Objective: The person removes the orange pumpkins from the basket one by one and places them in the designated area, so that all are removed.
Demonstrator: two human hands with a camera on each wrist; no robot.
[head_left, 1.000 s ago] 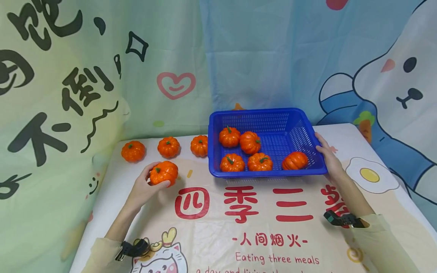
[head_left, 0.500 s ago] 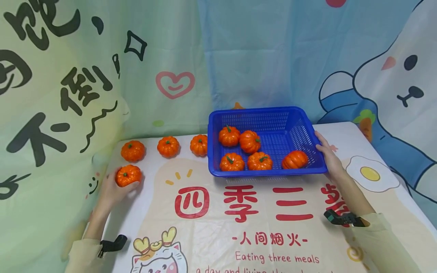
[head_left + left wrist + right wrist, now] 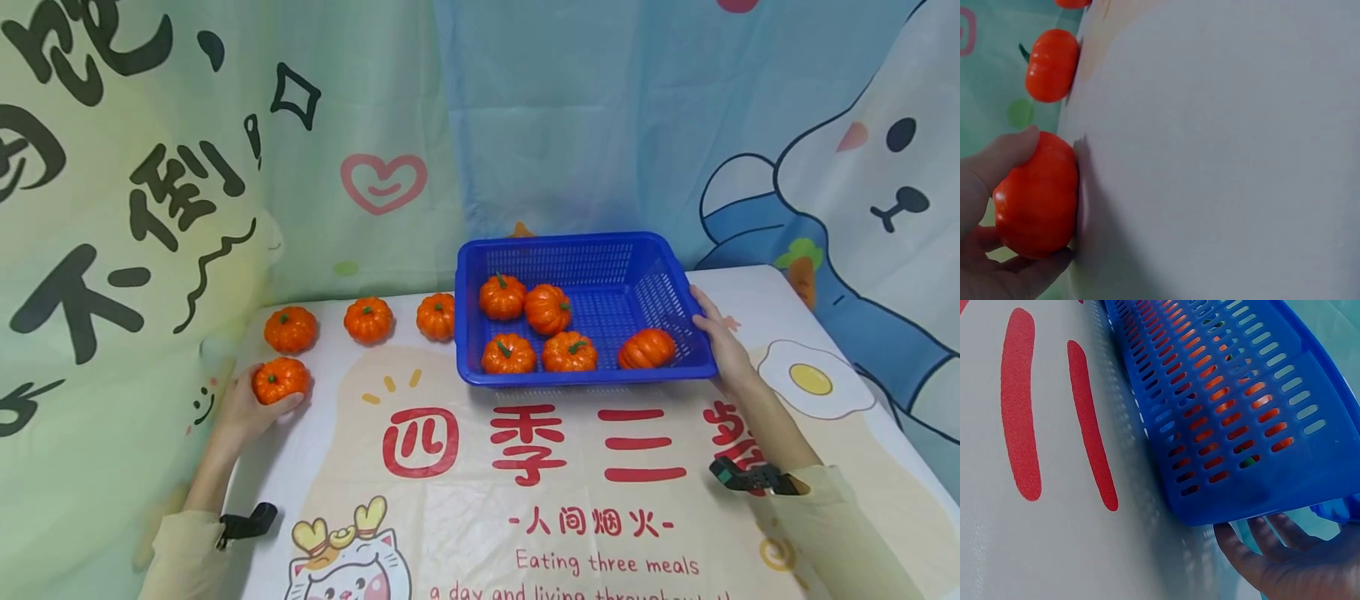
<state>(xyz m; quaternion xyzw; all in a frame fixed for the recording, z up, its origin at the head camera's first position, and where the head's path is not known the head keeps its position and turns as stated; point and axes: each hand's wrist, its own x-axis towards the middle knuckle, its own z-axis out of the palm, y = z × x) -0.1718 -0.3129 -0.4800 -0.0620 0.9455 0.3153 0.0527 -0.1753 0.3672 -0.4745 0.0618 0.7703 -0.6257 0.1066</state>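
In the head view, my left hand (image 3: 246,410) grips a small orange pumpkin (image 3: 281,381) at the left side of the table. Its thumb and fingers span the pumpkin's sides, as the left wrist view shows with the pumpkin (image 3: 1038,197) close over the white cloth. Another pumpkin (image 3: 291,330) sits just behind it. On the right, my right hand (image 3: 726,346) holds the end of a blue plastic basket (image 3: 585,379), thumb at the rim. Several pumpkins lie inside the basket. In the right wrist view, fingertips (image 3: 1225,534) meet the basket's slotted wall (image 3: 1260,456) near its lower corner.
Two more pumpkins stand along the back edge, one in the middle (image 3: 368,320) and one beside the basket (image 3: 436,317), partly hidden by it. A printed cloth (image 3: 592,517) covers the table. Behind hangs a patterned curtain (image 3: 555,125).
My left hand has carried its pumpkin leftward and down to the spot in front of the back-left pumpkin, then stayed there. My right hand and the basket have kept their place.
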